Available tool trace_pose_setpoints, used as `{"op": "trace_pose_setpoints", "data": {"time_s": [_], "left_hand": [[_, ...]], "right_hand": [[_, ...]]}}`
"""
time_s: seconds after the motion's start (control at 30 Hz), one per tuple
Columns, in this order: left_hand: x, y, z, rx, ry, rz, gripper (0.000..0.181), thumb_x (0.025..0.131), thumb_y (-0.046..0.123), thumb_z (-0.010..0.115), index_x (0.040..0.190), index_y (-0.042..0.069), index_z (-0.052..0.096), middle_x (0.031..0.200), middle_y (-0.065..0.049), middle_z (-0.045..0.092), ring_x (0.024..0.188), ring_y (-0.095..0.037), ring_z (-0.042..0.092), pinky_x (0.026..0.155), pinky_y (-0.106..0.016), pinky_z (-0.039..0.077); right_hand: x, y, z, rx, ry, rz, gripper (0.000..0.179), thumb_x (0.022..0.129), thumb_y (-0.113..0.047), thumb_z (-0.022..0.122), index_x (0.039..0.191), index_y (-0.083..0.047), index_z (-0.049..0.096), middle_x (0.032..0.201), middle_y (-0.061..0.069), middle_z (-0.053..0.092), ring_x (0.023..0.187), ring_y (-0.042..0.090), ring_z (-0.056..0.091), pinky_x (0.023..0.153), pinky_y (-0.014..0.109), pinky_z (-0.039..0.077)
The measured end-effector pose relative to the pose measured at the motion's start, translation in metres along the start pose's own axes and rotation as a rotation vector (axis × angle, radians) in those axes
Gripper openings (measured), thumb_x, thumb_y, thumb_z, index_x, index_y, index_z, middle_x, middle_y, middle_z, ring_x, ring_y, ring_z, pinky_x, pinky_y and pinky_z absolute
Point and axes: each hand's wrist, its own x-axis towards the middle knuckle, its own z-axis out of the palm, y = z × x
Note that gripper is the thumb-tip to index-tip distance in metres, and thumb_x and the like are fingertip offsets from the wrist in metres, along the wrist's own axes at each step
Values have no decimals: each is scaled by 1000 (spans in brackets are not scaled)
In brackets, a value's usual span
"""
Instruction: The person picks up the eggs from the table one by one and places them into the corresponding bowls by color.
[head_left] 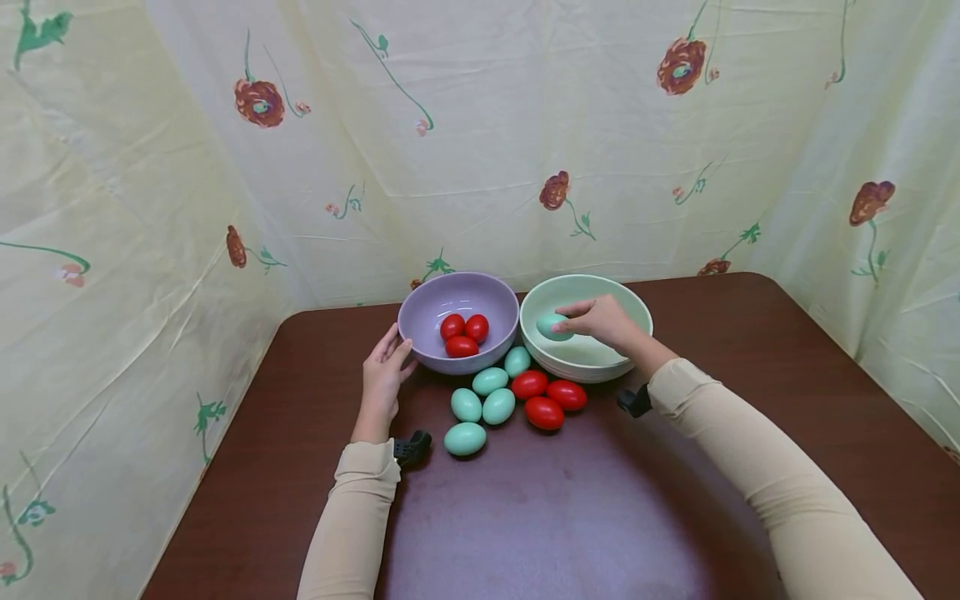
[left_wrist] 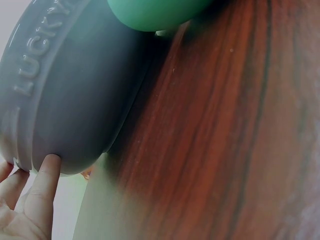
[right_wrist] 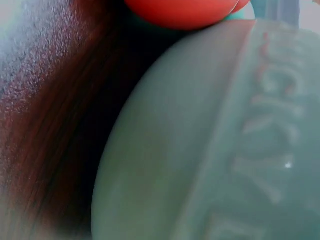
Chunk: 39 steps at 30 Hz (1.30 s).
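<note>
My right hand (head_left: 603,322) pinches a mint-green egg (head_left: 552,327) between thumb and fingers, within the rim of the pale green bowl (head_left: 643,321). That bowl's outer wall (right_wrist: 165,130) with raised letters fills much of the right wrist view, where the hand is out of sight. My left hand (head_left: 384,379) touches the left side of the purple bowl (head_left: 420,312) with fairly straight fingers (left_wrist: 46,185). Three red eggs (head_left: 461,346) lie inside the purple bowl.
In front of the bowls, several mint-green eggs (head_left: 467,406) and three red eggs (head_left: 544,412) lie on the dark brown table (head_left: 570,517). The two bowls stand side by side near its back edge. A flowered curtain (head_left: 480,167) hangs behind.
</note>
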Motion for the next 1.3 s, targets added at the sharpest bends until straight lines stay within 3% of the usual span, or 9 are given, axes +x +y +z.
{"op": "trace_pose_setpoints", "data": {"time_s": [0.43, 0.73, 1.1, 1.3], "left_hand": [[1, -2, 1, -14, 4, 0, 57, 99, 23, 62, 152, 22, 42, 160, -3, 38, 138, -23, 50, 108, -46, 47], [3, -2, 0, -8, 3, 6, 57, 99, 23, 63, 152, 21, 43, 160, -3, 39, 138, -24, 51, 107, -46, 48], [2, -2, 0, 4, 13, -2, 57, 99, 24, 63, 152, 23, 43, 159, -2, 39, 138, -23, 50, 107, -45, 48], [2, -2, 0, -10, 14, 4, 56, 99, 22, 62, 152, 22, 43, 159, -3, 40, 138, -23, 51, 108, -46, 47]], "right_hand": [[17, 12, 10, -120, 18, 32, 50, 80, -35, 83, 122, -11, 72, 119, 9, 72, 119, 28, 59, 86, 27, 48], [27, 18, 16, -165, 27, 38, 49, 79, -35, 83, 119, -8, 73, 119, 11, 72, 124, 31, 57, 97, 37, 48], [28, 21, 18, -175, 14, 61, 50, 80, -33, 83, 121, -6, 72, 123, 14, 69, 126, 31, 55, 95, 32, 45], [29, 21, 20, -180, 10, 67, 51, 80, -31, 83, 121, -4, 71, 123, 14, 69, 122, 30, 56, 86, 25, 43]]}}
